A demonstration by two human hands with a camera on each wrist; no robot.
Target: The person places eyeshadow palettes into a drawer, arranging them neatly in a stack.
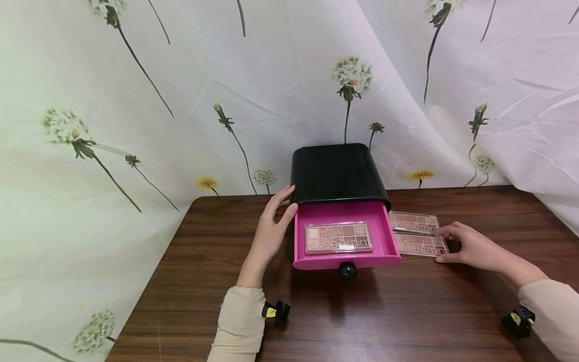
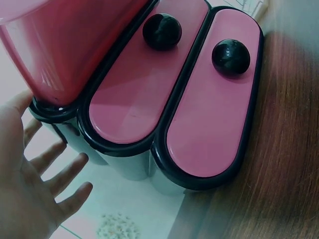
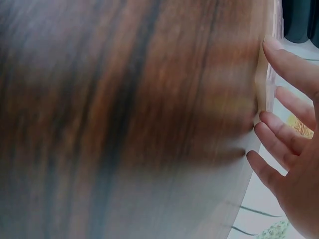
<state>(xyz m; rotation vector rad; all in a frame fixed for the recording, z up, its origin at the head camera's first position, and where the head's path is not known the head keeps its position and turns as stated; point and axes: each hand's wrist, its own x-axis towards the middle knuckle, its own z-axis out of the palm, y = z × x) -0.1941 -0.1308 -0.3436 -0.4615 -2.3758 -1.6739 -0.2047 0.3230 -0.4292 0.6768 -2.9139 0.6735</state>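
A black chest (image 1: pixel 336 171) has its pink top drawer (image 1: pixel 309 262) pulled out. In the drawer lies an eyeshadow palette (image 1: pixel 338 237) lettered "sweet mint". My left hand (image 1: pixel 271 229) rests along the chest's left side, thumb near the drawer's corner; in the left wrist view its fingers are spread. Right of the chest, two more palettes lie on the table, a farther palette (image 1: pixel 413 221) and a nearer palette (image 1: pixel 418 244). My right hand (image 1: pixel 475 246) holds the nearer one's right end between thumb and index finger, with the fingertips low at the tabletop.
Below the pulled-out drawer are two closed pink drawers with round black knobs, a middle drawer (image 2: pixel 134 89) and a bottom drawer (image 2: pixel 209 119). The brown wooden table (image 1: pixel 199 281) ends at a white dandelion-print cloth (image 1: pixel 280 90) behind the chest.
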